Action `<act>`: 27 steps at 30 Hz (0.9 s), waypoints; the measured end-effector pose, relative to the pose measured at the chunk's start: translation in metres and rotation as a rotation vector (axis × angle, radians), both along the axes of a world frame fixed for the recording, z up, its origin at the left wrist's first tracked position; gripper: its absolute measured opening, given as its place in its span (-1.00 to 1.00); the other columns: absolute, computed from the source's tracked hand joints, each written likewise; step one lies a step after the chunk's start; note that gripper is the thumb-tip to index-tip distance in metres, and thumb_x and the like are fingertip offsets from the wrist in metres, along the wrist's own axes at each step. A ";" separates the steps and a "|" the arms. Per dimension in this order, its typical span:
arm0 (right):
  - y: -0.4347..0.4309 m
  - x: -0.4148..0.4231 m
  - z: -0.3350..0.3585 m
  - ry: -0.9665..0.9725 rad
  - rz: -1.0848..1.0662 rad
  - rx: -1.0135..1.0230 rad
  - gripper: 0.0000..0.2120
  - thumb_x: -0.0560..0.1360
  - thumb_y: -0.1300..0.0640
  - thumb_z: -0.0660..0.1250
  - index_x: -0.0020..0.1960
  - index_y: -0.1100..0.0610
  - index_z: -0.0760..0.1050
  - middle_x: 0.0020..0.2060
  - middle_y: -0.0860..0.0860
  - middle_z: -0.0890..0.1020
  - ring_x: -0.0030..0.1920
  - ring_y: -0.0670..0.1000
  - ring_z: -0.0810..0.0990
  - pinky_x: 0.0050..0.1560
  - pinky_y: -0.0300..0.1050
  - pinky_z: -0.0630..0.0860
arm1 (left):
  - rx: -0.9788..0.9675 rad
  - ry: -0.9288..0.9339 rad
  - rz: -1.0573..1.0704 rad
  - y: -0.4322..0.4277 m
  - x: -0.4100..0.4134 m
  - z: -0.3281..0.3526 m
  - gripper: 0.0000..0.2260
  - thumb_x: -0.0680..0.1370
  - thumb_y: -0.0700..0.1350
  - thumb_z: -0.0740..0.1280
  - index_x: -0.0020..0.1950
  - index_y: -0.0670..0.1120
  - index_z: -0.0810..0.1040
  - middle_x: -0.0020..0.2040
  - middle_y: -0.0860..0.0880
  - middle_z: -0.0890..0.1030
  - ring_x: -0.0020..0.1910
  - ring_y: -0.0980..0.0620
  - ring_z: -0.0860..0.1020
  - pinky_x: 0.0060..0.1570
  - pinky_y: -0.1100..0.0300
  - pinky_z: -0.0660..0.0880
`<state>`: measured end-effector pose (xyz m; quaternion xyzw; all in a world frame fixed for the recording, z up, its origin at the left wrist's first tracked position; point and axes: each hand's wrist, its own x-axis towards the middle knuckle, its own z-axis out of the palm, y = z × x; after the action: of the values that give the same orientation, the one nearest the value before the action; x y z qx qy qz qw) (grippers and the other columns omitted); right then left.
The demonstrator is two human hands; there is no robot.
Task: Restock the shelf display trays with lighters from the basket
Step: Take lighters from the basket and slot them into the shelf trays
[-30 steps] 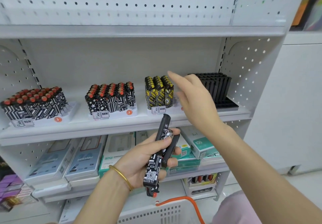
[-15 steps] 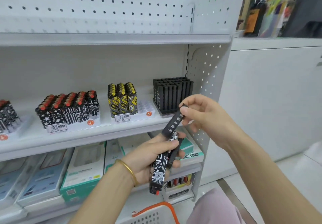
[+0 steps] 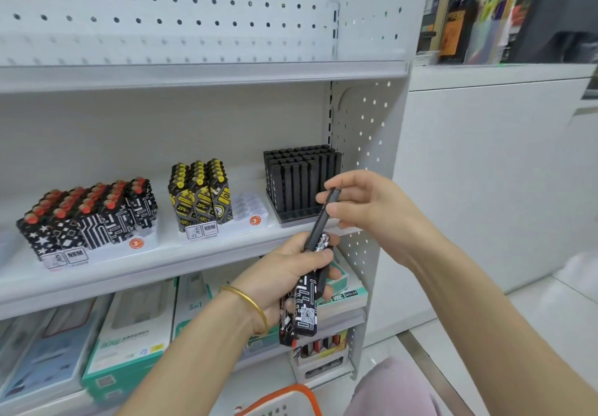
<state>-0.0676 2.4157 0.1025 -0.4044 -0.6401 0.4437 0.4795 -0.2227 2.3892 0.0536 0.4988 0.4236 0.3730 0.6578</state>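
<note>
The right hand (image 3: 365, 203) pinches the top end of a slim black lighter (image 3: 318, 221) between thumb and fingertips; the other fingers curl loosely. The lighter slants down from that pinch, its lower end in the left hand (image 3: 288, 275). That hand sits just below and to the left of the right one, with its fingers wrapped round a bundle of black-and-white patterned lighters (image 3: 304, 313) (their red-tipped ends point down). It wears a gold bangle (image 3: 249, 302) at the wrist.

Just behind the right hand's fingertips stands a black display tray (image 3: 299, 182) packed with upright slim black lighters. Farther left of both hands are yellow-and-black lighters (image 3: 200, 195) in a white tray (image 3: 249, 211), then red-capped patterned lighters (image 3: 90, 218). Under the left forearm shows the basket (image 3: 284, 398), of which only the orange rim is in view.
</note>
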 end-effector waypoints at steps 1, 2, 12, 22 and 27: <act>0.002 0.000 -0.001 0.001 0.004 -0.006 -0.76 0.45 0.37 0.35 0.04 0.11 0.49 -0.03 0.11 0.65 -0.17 -0.06 0.60 -0.29 -0.29 0.49 | 0.002 -0.005 0.000 0.001 0.001 0.000 -0.79 0.56 -0.15 0.27 0.20 -0.03 0.48 -0.28 -0.06 0.61 -0.44 0.03 0.55 -0.48 0.29 0.22; 0.002 0.000 -0.002 0.000 0.012 -0.015 -0.77 0.45 0.36 0.35 0.03 0.10 0.50 -0.07 0.11 0.65 -0.16 -0.04 0.60 -0.29 -0.27 0.50 | 0.002 -0.012 -0.001 0.002 0.001 -0.001 -0.78 0.56 -0.16 0.28 0.20 -0.04 0.48 -0.29 -0.05 0.61 -0.44 0.03 0.54 -0.42 0.25 0.23; 0.034 -0.003 0.012 -0.070 -0.342 0.343 -0.68 0.45 0.39 0.30 0.05 0.01 0.45 -0.03 0.02 0.59 -0.03 0.03 0.58 0.08 -0.02 0.55 | 0.003 -0.005 -0.018 0.004 -0.004 -0.006 -0.77 0.57 -0.16 0.26 0.19 0.05 0.52 -0.22 -0.08 0.62 -0.41 0.02 0.56 -0.46 0.29 0.22; 0.052 -0.019 0.001 -0.415 -0.364 0.449 -0.67 0.49 0.35 0.25 0.19 0.08 0.50 -0.13 -0.03 0.48 -0.12 0.02 0.55 0.10 0.03 0.52 | -0.031 -0.053 -0.013 -0.004 -0.010 0.002 -0.65 0.55 -0.31 0.21 0.22 0.06 0.46 -0.14 -0.14 0.66 -0.40 0.03 0.56 -0.68 0.39 0.12; 0.052 -0.021 0.008 -0.468 -0.295 0.439 -0.72 0.53 0.30 0.23 0.20 0.10 0.51 -0.21 -0.14 0.42 -0.13 0.00 0.49 0.10 0.03 0.52 | -0.045 -0.108 -0.011 -0.006 -0.009 0.006 -0.62 0.56 -0.33 0.18 0.27 0.07 0.39 -0.13 -0.18 0.66 -0.42 0.01 0.54 -0.71 0.40 0.16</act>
<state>-0.0890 2.4680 0.1109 -0.4704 -0.7476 0.1166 0.4541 -0.2322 2.3831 0.0595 0.4653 0.3932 0.3858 0.6929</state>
